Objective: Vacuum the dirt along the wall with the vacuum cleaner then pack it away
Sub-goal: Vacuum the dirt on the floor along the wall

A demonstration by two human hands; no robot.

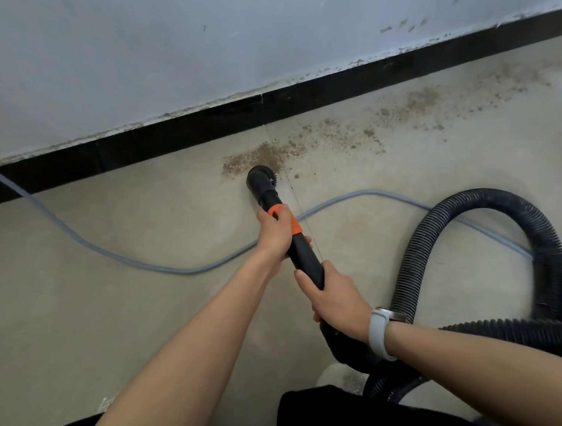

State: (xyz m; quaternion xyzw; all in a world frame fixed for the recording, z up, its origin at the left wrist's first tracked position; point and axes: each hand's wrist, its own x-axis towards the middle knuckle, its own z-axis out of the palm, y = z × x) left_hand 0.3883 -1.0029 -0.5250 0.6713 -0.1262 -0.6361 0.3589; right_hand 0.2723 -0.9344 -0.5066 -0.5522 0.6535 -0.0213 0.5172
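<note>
I see my left hand wrapped around the black vacuum tube at its orange ring. My right hand grips the same tube lower down. The round brush head sits on the floor, touching the brown dirt near the black baseboard. The ribbed hose loops at the right. A gray cord lies across the floor.
</note>
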